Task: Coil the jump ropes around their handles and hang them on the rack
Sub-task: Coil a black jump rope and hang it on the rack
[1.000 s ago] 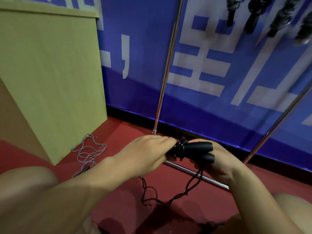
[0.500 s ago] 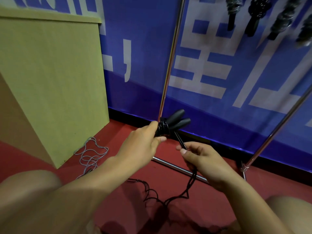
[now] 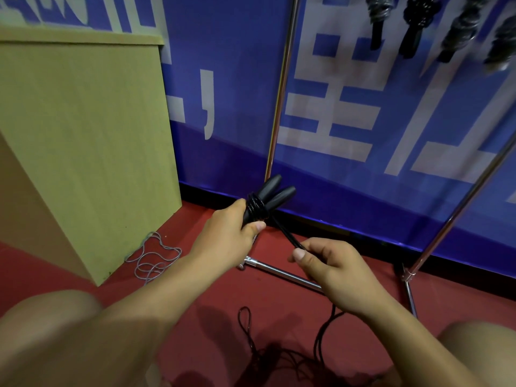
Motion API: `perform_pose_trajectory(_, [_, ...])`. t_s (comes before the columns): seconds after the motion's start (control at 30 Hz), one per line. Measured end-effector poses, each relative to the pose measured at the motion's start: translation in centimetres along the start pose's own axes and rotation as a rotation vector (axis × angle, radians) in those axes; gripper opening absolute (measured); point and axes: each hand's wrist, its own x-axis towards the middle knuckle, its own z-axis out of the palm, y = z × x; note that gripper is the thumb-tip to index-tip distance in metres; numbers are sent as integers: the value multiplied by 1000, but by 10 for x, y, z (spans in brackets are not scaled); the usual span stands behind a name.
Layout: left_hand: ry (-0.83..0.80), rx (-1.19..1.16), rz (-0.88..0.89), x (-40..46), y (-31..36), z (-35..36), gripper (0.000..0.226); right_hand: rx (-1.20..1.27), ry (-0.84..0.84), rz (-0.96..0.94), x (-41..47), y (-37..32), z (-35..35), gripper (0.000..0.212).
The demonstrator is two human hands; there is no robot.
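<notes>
My left hand (image 3: 229, 233) grips two black jump-rope handles (image 3: 268, 195) held together, tips pointing up and to the right. A few turns of black rope (image 3: 255, 205) wrap the handles just above my fingers. From the wraps the rope runs taut down to my right hand (image 3: 332, 265), which pinches it. The loose rest of the black rope (image 3: 282, 350) trails on the red floor below. The metal rack's upright (image 3: 282, 88) stands behind the handles. Several coiled ropes (image 3: 416, 20) hang at the top right.
A grey jump rope (image 3: 152, 258) lies tangled on the red floor beside a yellow-green wooden box (image 3: 83, 135). The rack's base bar (image 3: 282, 272) crosses the floor under my hands, with a second slanted pole (image 3: 458, 208) at right. A blue banner covers the wall behind.
A second ago both hands met at the handles. The left hand then lifted the handles up and tilted them, while the right hand slid down the rope and drew it taut.
</notes>
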Motion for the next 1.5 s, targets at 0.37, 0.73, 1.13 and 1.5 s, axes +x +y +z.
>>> perform_pose_trajectory(0.37, [-161,27,-58,11,-4,7,21,-20,47,-133,-8,-4,5,41])
perform_pose_trajectory(0.73, [-427,249,2,3,-4,11,28,151,237,-94,-10,-4,5,18])
perform_pose_trajectory(1.13, [-650,296,149,-9,-3,19,31,72,290,-4,-3,2,3,22])
perform_pose_trajectory(1.5, [-645,276,302,-16,6,17,25,-107,392,72,3,9,-5,17])
